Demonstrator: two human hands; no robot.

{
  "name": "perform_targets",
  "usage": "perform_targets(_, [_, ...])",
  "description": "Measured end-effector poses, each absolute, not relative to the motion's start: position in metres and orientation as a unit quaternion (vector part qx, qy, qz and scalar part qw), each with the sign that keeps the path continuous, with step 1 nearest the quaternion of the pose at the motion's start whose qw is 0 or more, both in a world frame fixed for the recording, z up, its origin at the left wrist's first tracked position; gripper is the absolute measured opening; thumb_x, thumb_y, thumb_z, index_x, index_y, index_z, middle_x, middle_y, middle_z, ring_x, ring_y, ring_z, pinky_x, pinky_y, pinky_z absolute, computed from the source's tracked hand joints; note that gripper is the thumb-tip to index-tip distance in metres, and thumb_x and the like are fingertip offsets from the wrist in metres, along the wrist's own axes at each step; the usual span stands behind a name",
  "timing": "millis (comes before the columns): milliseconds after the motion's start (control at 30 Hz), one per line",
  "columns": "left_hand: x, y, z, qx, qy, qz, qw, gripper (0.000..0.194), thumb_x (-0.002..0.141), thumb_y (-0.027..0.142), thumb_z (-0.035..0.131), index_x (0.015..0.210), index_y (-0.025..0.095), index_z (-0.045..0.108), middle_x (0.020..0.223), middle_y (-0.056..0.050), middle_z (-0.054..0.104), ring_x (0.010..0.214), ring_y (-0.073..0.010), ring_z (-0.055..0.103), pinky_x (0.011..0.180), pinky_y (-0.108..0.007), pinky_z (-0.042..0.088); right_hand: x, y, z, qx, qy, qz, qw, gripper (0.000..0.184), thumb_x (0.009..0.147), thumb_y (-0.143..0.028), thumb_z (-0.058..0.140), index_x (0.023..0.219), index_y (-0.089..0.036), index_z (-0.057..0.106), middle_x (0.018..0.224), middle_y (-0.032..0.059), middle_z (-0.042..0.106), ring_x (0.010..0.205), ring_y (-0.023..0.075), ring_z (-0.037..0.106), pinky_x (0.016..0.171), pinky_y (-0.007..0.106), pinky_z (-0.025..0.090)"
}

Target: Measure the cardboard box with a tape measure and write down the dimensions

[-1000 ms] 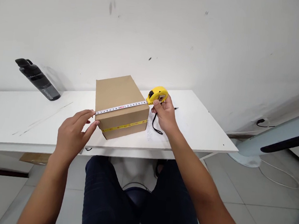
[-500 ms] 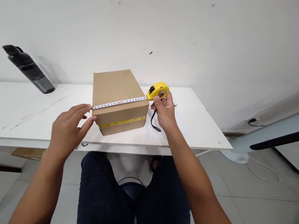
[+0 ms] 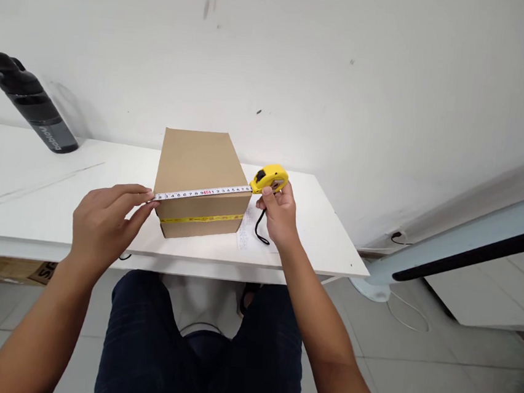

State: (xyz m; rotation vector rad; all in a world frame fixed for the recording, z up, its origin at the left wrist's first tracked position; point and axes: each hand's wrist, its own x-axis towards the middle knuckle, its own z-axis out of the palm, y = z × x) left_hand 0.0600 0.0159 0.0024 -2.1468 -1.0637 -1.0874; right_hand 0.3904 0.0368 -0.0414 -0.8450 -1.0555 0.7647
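Note:
A brown cardboard box [image 3: 198, 162] with a yellow strip round its front stands on the white table [image 3: 33, 211]. A white measuring tape blade [image 3: 202, 191] runs along the box's near top edge. My left hand [image 3: 102, 224] pinches the blade's end at the box's left corner. My right hand [image 3: 276, 213] grips the yellow tape measure case [image 3: 269, 178] at the right corner, its black wrist strap [image 3: 259, 227] hanging below.
A dark grey bottle [image 3: 27, 103] stands at the far left by the white wall. A sheet of paper [image 3: 249, 235] lies right of the box. A fan base [image 3: 369, 287] and cable sit on the tiled floor at right. My knees are under the table.
The view has shifted, so the box and bottle sit a little further left and lower. Both hands keep the tape stretched across the box's edge.

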Motion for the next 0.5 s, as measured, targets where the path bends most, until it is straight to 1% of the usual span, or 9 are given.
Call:
perform_targets(33, [0.06,0.012,0.003,-0.786,-0.383,-0.397,0.279,0.005,0.097,0.027,0.068,0.101,0.026,0.067,0.103,0.004,0.08,0.088,-0.0191,0.076,0.075,-0.035,0.054,0.39,0.031,-0.04,-0.381,-0.468,0.347,0.718,0.046,0.078,-0.058,0.081,0.109,-0.03,0.063,0.097,-0.0011,0.061,0.07,0.011,0.053,0.062,0.025,0.05])
perform_targets(133, [0.07,-0.01,0.006,-0.787,-0.344,-0.404,0.314,0.02,0.092,0.022,0.074,0.11,0.026,0.067,0.104,0.001,0.081,0.084,-0.0189,0.075,0.079,-0.037,0.053,0.385,0.008,-0.039,-0.379,-0.434,0.365,0.731,0.045,0.077,-0.055,0.085,0.105,-0.027,0.065,0.092,-0.0017,0.061,0.066,0.0094,0.051,0.057,0.022,0.047])
perform_targets(200, [0.085,-0.029,0.008,-0.806,-0.303,-0.412,0.297,0.025,0.088,0.018,0.077,0.11,0.025,0.067,0.104,-0.002,0.081,0.084,-0.0186,0.075,0.086,-0.038,0.054,0.379,-0.011,-0.045,-0.379,-0.418,0.384,0.732,0.045,0.076,-0.054,0.086,0.105,-0.025,0.066,0.087,-0.0023,0.061,0.063,0.009,0.05,0.053,0.022,0.044])
perform_targets(300, [0.115,-0.052,0.004,-0.836,-0.25,-0.416,0.256,0.021,0.088,0.015,0.078,0.105,0.021,0.067,0.099,-0.001,0.081,0.081,-0.0153,0.075,0.091,-0.036,0.053,0.368,-0.043,-0.059,-0.378,-0.409,0.406,0.724,0.048,0.076,-0.051,0.087,0.112,-0.026,0.067,0.085,-0.002,0.064,0.062,0.0101,0.051,0.053,0.022,0.046])
perform_targets(400, [0.142,-0.061,-0.009,-0.85,-0.219,-0.425,0.221,0.017,0.09,0.017,0.076,0.104,0.019,0.067,0.094,0.001,0.081,0.077,-0.0123,0.073,0.092,-0.034,0.051,0.355,-0.07,-0.075,-0.389,-0.416,0.425,0.704,0.058,0.076,-0.047,0.088,0.125,-0.027,0.064,0.094,0.001,0.07,0.071,0.0142,0.06,0.061,0.027,0.052])
perform_targets(467, [0.154,-0.061,-0.021,-0.856,-0.205,-0.43,0.201,0.013,0.093,0.019,0.073,0.103,0.019,0.066,0.092,0.001,0.08,0.077,-0.0116,0.073,0.093,-0.033,0.05,0.348,-0.083,-0.082,-0.393,-0.418,0.443,0.689,0.06,0.076,-0.044,0.089,0.127,-0.028,0.063,0.102,0.0028,0.073,0.084,0.0173,0.066,0.075,0.03,0.056])
perform_targets(500, [0.157,-0.06,-0.027,-0.859,-0.196,-0.432,0.191,0.009,0.095,0.02,0.072,0.101,0.019,0.066,0.091,0.001,0.079,0.076,-0.0112,0.072,0.093,-0.033,0.05,0.345,-0.088,-0.085,-0.394,-0.415,0.456,0.682,0.06,0.075,-0.043,0.089,0.126,-0.029,0.063,0.106,0.003,0.074,0.09,0.0183,0.067,0.081,0.032,0.057])
